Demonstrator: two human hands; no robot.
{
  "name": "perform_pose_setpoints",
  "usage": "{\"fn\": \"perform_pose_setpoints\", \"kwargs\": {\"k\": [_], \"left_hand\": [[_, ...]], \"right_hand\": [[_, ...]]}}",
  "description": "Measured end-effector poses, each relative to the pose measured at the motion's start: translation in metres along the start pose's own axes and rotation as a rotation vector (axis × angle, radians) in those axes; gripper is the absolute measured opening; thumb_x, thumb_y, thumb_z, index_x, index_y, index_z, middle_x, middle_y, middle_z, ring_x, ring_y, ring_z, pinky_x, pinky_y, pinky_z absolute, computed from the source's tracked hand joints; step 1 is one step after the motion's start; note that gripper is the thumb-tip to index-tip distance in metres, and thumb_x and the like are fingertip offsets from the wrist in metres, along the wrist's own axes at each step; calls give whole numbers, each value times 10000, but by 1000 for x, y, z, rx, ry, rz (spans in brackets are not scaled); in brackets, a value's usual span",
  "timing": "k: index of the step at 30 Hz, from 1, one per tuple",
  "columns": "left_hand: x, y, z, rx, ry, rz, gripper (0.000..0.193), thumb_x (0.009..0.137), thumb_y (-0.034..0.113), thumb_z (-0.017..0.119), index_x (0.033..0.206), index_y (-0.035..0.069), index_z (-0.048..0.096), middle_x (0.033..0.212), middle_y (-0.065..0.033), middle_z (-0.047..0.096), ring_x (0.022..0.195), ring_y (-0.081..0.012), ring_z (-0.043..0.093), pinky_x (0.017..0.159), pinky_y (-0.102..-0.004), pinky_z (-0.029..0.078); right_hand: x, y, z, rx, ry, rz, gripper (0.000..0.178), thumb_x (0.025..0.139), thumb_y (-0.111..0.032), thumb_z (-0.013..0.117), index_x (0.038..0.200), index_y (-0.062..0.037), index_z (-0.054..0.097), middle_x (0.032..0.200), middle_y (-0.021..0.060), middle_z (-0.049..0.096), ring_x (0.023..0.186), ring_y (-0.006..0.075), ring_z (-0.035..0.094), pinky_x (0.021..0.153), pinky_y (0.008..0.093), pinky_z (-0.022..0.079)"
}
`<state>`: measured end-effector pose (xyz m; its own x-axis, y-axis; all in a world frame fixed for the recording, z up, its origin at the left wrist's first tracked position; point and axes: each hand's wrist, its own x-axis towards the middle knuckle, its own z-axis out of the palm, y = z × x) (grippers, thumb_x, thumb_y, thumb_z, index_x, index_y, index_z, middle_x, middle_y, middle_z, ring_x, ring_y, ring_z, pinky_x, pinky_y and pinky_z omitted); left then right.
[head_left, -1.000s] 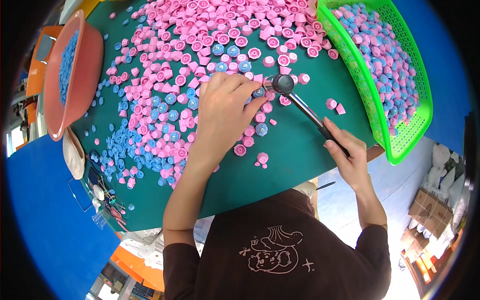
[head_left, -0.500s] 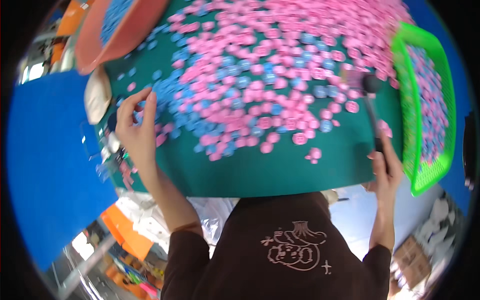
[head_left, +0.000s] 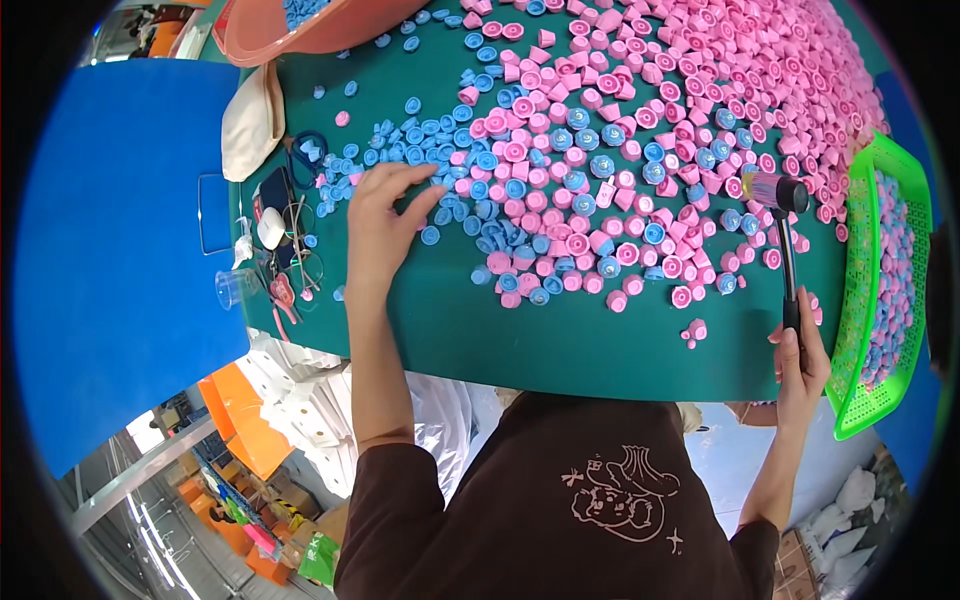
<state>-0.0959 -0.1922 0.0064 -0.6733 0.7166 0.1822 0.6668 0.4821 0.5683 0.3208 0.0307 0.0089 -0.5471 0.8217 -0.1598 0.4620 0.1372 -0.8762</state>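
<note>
Standing along the right end of the bench [head_left: 600,355], the green basket [head_left: 862,405] shows me a mix of pink and blue pieces behind its mesh wall. At the far left I have the orange bowl [head_left: 350,30], cut off by the edge of my view, with blue pieces inside. A clear cup [head_left: 232,288] lies tipped at the left edge, near the scissors [head_left: 283,290]; I cannot make out anything in it. A white pouch [head_left: 254,122] sits between that clutter and the bowl.

My left hand [head_left: 378,228] is over the left part of the bench, at the near side of the scattered blue caps [head_left: 431,127]. Thumb and forefinger point right with a small gap between their tips, the other fingers curled in behind. The tips are right at the caps, but I cannot tell from here whether they touch one.

My right hand [head_left: 802,375], at the near right, has its fingers closed round the black grip of the hammer [head_left: 787,248]. The hammer points away to the far side, its head among the pink cups [head_left: 800,110] in my view; contact with them I cannot judge. The cups heap up toward the far right, and several nearer the middle carry blue tops.
</note>
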Motion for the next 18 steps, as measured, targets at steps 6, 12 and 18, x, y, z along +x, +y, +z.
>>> {"fn": "perform_pose_setpoints", "kwargs": {"k": [6, 12, 18], "left_hand": [[-12, -9, -1, 62, -10, -71, 211, 732, 111, 786, 922, 60, 711, 838, -44, 653, 739, -185, 571, 641, -301, 458], [-4, 2, -9, 141, -219, 17, 243, 716, 110, 785, 935, 45, 701, 838, -69, 650, 731, -212, 578, 661, -313, 477], [8, 24, -10, 168, 6, 81, 232, 723, 106, 792, 924, 27, 707, 864, -83, 647, 778, -195, 602, 682, -323, 467]], "right_hand": [[-4, 4, -3, 10, 7, 19, 455, 977, -112, 533, 1421, -58, 453, 836, -11, 598, 551, -2, 366, 469, 160, 254], [-5, 3, -11, -55, 25, -60, 456, 962, -106, 545, 1410, -59, 472, 838, -18, 603, 569, 2, 385, 486, 155, 284], [5, -2, -11, -78, 56, -135, 463, 929, -102, 574, 1386, -68, 509, 798, -3, 636, 584, 21, 434, 507, 168, 332]]}}
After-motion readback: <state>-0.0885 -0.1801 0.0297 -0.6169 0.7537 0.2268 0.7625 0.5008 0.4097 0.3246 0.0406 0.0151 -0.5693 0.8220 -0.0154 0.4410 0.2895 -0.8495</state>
